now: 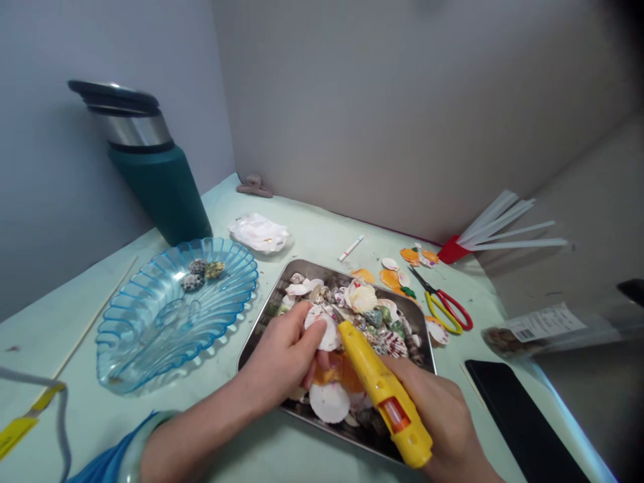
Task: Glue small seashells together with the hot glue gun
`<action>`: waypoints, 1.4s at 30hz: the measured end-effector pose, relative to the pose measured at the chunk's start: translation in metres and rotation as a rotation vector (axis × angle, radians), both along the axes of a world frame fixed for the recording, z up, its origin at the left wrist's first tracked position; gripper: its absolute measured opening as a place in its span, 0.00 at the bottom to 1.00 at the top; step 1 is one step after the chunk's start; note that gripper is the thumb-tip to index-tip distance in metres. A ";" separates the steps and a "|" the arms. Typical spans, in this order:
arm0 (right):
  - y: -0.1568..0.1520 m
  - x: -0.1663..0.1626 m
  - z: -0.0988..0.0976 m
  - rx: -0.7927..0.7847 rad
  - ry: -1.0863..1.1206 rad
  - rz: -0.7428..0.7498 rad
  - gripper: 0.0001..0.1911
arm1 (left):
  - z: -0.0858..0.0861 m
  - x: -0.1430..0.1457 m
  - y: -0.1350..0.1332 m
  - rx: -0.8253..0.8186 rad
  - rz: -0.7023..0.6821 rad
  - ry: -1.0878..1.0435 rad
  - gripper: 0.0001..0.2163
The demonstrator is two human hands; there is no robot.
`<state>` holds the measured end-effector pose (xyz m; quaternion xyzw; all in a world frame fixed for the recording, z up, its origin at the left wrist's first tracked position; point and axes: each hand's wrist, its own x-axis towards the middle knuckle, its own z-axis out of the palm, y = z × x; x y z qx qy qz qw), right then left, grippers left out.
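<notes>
Between the thumb and fingers of my left hand is a white seashell, held above a metal tray. My right hand wraps round a yellow hot glue gun, its nozzle pointing at the shell's right edge. I cannot make out whether the tip touches the shell. Many mixed shells fill the tray, among them a striped scallop shell and a cream scallop shell. Below my left fingers, orange shells and a round white shell show, partly hidden by the hands.
On the left stand a blue glass dish with small snail shells and a teal bottle. To the right lie scissors, a black phone-like slab, a labelled bag and glue sticks in a red holder.
</notes>
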<state>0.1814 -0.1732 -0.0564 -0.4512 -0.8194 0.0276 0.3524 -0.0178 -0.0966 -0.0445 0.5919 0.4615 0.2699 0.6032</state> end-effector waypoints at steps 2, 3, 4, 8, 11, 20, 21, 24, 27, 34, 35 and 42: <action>0.000 0.000 0.001 0.000 -0.008 0.002 0.12 | 0.001 0.000 0.000 0.001 -0.005 0.007 0.11; 0.000 0.000 0.001 0.001 -0.011 0.002 0.12 | 0.001 0.000 0.001 0.001 -0.008 0.012 0.11; 0.000 0.000 0.000 0.006 -0.012 0.000 0.12 | 0.001 0.000 0.001 0.001 -0.010 0.016 0.11; 0.000 0.000 -0.001 0.016 0.010 -0.011 0.11 | -0.001 0.000 0.002 -0.002 -0.011 0.012 0.10; 0.000 0.001 -0.001 0.006 0.015 -0.004 0.11 | -0.002 -0.001 0.001 0.008 -0.017 0.013 0.10; -0.001 -0.001 0.002 0.020 0.004 -0.011 0.11 | 0.001 0.000 0.000 -0.003 -0.025 0.024 0.10; -0.001 -0.001 0.001 0.017 0.006 -0.010 0.11 | 0.002 0.001 0.000 -0.001 -0.026 0.028 0.10; -0.001 0.000 -0.002 0.004 0.005 -0.003 0.11 | 0.002 0.001 0.001 0.003 -0.029 0.046 0.11; -0.001 0.001 -0.004 -0.007 0.005 -0.005 0.12 | 0.003 0.001 0.001 -0.004 -0.028 0.044 0.12; -0.001 0.002 -0.002 -0.002 -0.015 0.000 0.11 | 0.000 0.001 0.001 -0.007 -0.009 0.020 0.11; -0.001 0.002 -0.001 -0.013 -0.011 -0.001 0.11 | 0.000 0.001 0.001 -0.005 -0.010 0.022 0.11; 0.000 0.001 -0.002 -0.001 0.000 -0.009 0.11 | -0.001 0.000 0.001 -0.011 -0.011 0.014 0.11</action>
